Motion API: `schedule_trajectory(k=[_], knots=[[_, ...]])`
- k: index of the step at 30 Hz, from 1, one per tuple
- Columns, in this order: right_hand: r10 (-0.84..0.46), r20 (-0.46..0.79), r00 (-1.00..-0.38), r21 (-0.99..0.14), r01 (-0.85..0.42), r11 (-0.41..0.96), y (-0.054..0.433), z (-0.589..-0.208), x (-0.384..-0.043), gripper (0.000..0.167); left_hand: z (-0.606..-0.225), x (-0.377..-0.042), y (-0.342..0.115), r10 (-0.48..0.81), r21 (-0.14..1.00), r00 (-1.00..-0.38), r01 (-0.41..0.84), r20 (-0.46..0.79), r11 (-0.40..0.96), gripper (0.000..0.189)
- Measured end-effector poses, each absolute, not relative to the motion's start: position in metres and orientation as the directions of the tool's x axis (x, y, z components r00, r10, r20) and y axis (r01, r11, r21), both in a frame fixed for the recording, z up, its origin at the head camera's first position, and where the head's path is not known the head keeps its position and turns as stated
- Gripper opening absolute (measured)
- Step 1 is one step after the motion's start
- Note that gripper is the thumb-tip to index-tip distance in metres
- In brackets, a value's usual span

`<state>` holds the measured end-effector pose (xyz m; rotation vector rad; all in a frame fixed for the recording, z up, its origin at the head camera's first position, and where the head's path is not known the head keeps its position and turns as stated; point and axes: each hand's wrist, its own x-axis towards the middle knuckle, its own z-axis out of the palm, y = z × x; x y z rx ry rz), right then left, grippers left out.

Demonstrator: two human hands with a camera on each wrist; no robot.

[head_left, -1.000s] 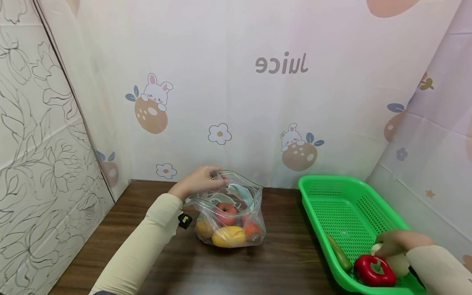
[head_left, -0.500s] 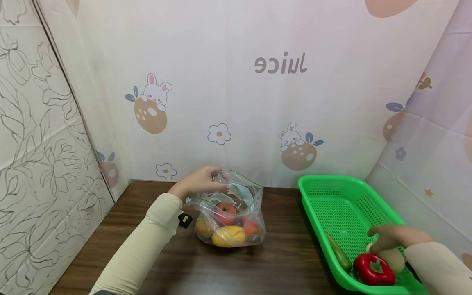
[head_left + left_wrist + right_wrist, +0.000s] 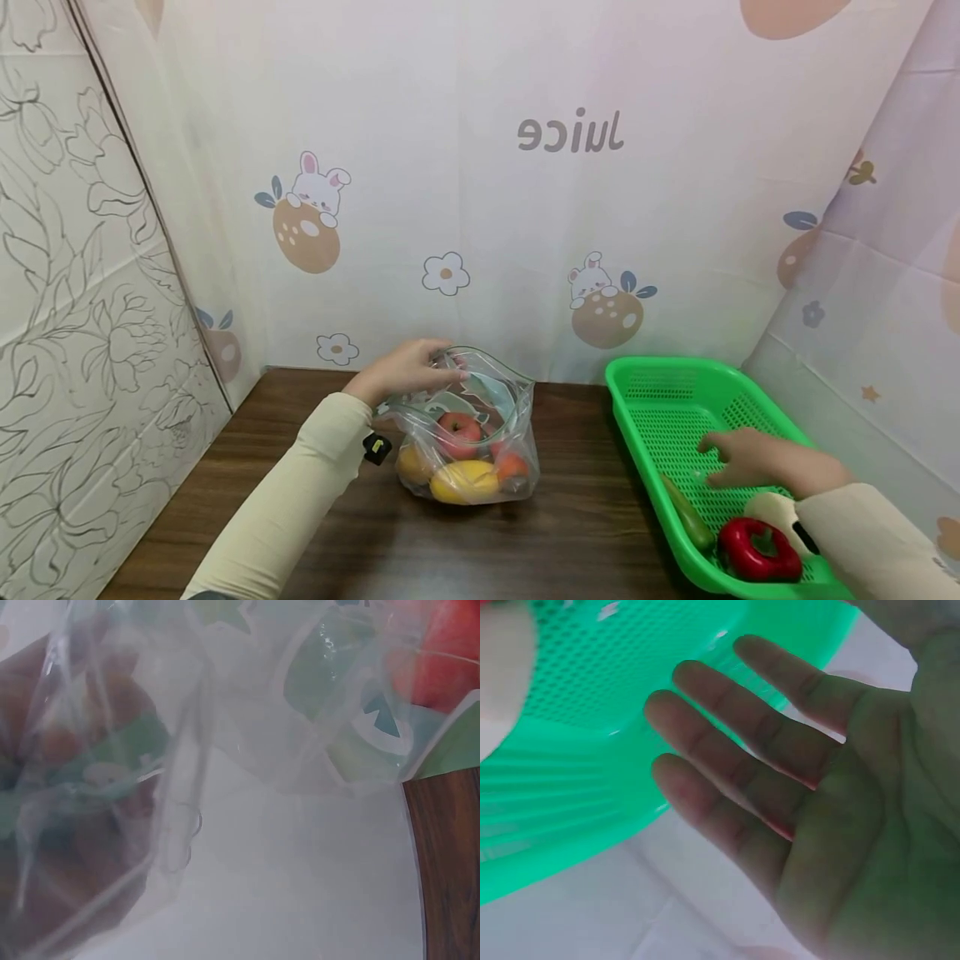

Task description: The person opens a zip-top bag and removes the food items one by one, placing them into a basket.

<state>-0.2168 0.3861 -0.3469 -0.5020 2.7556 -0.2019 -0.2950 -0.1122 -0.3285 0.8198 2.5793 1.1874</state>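
Note:
At the rim of a clear zip bag (image 3: 527, 450), my left hand (image 3: 408, 365) grips the plastic and the mouth gapes wide. Through its side show a red apple (image 3: 459, 428), a yellow fruit (image 3: 467, 482) and orange-coloured fruits (image 3: 512, 467). In the left wrist view the curled fingers (image 3: 124, 697) appear behind the film. Over the green basket (image 3: 637, 454) hovers my right hand (image 3: 772, 460), fingers spread and holding nothing. Below it lie a red bell pepper (image 3: 756, 552), a long green pepper (image 3: 693, 521) and a pale rounded vegetable (image 3: 772, 508), partly hidden by the sleeve.
The brown wooden table (image 3: 585, 533) lies between bag and basket. A printed curtain (image 3: 480, 208) hangs right behind the table, with further sheets closing in the left and right sides.
My right hand has let go of the pale vegetable, risen and moved left above the basket, its fingers spreading. My left hand keeps its place at the bag's rim.

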Motion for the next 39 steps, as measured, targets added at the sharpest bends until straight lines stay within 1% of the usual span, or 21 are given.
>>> schedule_trajectory(k=[5, 7, 16, 23, 25, 33, 36, 39], knots=[[-0.467, -0.236, -0.852, -0.263, -0.406, 0.875, 0.364, -0.336, -0.216, 0.040, -0.329, -0.295, -0.112, 0.551, 0.760, -0.834, 0.372, 0.022, 0.533, 0.026], [-0.495, -0.211, -0.843, -0.273, -0.436, 0.858, 0.354, -0.331, -0.215, 0.038, -0.329, -0.296, -0.111, 0.553, 0.757, -0.833, 0.369, 0.013, 0.539, 0.027], [-0.603, -0.066, -0.795, -0.249, -0.572, 0.781, 0.308, -0.312, -0.212, 0.028, -0.330, -0.296, -0.108, 0.555, 0.743, -0.832, 0.372, 0.000, 0.557, 0.031], [-0.607, -0.047, -0.793, -0.226, -0.583, 0.780, 0.277, -0.295, -0.207, 0.027, -0.332, -0.299, -0.107, 0.560, 0.719, -0.829, 0.387, -0.003, 0.577, 0.045], [-0.622, -0.027, -0.783, -0.223, -0.602, 0.767, 0.270, -0.292, -0.207, 0.025, -0.332, -0.299, -0.106, 0.560, 0.714, -0.828, 0.393, 0.001, 0.580, 0.047], [-0.687, 0.116, -0.718, -0.180, -0.695, 0.696, 0.230, -0.278, -0.209, 0.012, -0.332, -0.298, -0.105, 0.562, 0.711, -0.827, 0.395, -0.001, 0.582, 0.049], [-0.725, 0.177, -0.666, -0.161, -0.746, 0.646, 0.210, -0.272, -0.211, 0.009, -0.332, -0.298, -0.104, 0.569, 0.712, -0.822, 0.399, -0.001, 0.577, 0.048], [-0.770, 0.218, -0.600, -0.130, -0.800, 0.586, 0.189, -0.267, -0.215, 0.008, -0.332, -0.298, -0.104, 0.572, 0.719, -0.820, 0.397, -0.001, 0.570, 0.050]])
